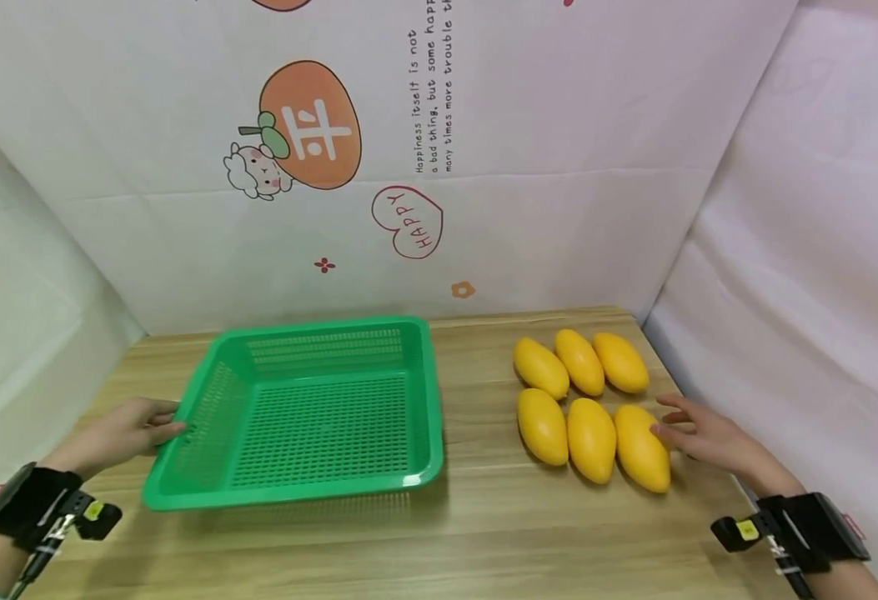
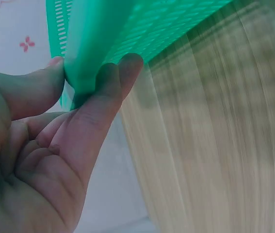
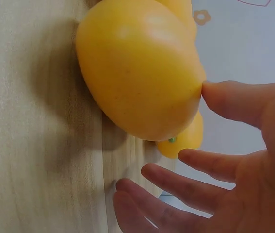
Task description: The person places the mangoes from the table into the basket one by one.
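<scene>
A green plastic basket (image 1: 326,433) with a perforated floor stands on the left of the wooden table. My left hand (image 1: 127,429) pinches its left rim; in the left wrist view the thumb (image 2: 38,92) is on one side of the rim and the fingers beneath. Several yellow mangoes lie in two rows on the right. By the front row's rightmost mango (image 1: 643,450) is my right hand (image 1: 709,433). Its thumb tip is right at the mango's skin (image 3: 137,68), while the other fingers (image 3: 186,187) are spread and extended below it, apart from the fruit.
The wooden table (image 1: 484,542) meets a printed white cloth (image 1: 544,233) at the back. White cloth also hangs along the left and right sides, close beside my right hand. Back-row mangoes (image 1: 579,362) sit just behind the front ones.
</scene>
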Demonstrator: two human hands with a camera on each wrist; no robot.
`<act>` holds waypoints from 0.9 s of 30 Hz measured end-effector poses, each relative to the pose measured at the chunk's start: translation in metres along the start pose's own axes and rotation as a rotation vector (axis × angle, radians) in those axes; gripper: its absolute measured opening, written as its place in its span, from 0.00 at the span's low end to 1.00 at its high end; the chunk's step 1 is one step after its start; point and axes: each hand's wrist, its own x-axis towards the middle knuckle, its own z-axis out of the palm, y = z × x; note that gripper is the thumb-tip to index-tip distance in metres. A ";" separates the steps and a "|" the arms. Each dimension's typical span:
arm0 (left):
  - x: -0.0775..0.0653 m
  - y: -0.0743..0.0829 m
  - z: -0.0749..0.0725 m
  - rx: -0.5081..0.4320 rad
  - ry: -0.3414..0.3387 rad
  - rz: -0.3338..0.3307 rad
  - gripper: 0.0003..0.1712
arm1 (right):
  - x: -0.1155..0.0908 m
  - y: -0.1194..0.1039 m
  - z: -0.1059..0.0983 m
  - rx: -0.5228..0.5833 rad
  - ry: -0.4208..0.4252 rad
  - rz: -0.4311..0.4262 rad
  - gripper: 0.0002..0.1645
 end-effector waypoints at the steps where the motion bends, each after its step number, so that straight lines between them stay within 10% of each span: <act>1: 0.000 0.002 0.002 -0.012 -0.003 0.004 0.36 | 0.000 0.000 -0.001 0.011 -0.007 0.005 0.47; 27: 0.023 0.034 0.042 -0.337 0.005 0.118 0.34 | 0.001 0.005 0.000 0.176 -0.086 0.074 0.47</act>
